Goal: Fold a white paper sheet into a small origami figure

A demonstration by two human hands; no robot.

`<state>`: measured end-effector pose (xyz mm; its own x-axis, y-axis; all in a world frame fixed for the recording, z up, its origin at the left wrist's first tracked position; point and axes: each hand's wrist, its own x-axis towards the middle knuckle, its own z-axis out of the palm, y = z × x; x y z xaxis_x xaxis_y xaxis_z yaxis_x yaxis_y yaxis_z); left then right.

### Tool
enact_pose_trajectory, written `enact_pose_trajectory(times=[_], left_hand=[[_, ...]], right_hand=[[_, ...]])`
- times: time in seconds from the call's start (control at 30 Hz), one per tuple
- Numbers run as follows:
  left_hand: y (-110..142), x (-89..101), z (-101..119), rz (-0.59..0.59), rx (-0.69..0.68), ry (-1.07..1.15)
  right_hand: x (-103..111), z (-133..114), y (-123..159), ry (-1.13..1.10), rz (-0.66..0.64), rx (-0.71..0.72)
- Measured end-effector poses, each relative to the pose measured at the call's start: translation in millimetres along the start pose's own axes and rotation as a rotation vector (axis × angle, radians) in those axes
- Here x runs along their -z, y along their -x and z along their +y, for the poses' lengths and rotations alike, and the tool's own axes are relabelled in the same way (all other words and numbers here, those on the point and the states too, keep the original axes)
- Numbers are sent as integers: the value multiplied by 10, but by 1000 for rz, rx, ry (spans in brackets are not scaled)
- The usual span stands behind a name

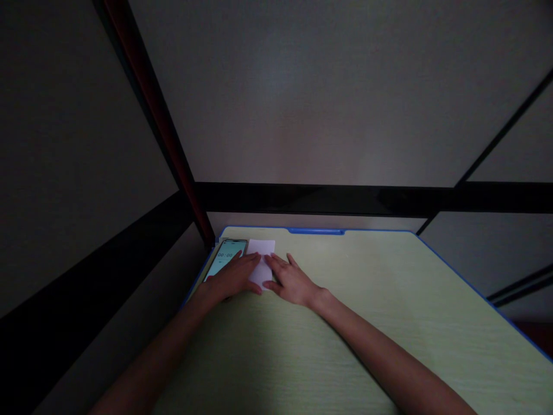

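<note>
A small white sheet of paper (261, 246) lies at the far left part of the table. My left hand (237, 275) rests with its fingers stretched out over the paper's left edge, partly covering the phone beside it. From the other side, my right hand (290, 280) touches the paper's right edge, fingers spread and fingertips on the sheet. The phone (224, 255) lies flat to the left of the paper, its lit screen showing a timer with zeros. Part of the phone's lower end is hidden by my left hand.
The pale wood-grain table (371, 276) has a blue rim and a blue handle-like strip (317, 231) at its far edge. Behind it stands a grey panelled wall (319, 104) with a black band. A dark red post (151, 98) rises at the left corner.
</note>
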<state>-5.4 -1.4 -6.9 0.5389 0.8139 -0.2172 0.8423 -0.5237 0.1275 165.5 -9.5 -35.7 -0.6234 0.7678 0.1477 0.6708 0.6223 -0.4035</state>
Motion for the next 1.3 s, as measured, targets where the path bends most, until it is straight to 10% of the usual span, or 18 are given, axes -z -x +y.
enact_pose_trajectory(times=[1.3], left_hand=[[41, 104, 3, -5, -71, 68]], right_hand=[[220, 31, -18, -102, 47, 314]])
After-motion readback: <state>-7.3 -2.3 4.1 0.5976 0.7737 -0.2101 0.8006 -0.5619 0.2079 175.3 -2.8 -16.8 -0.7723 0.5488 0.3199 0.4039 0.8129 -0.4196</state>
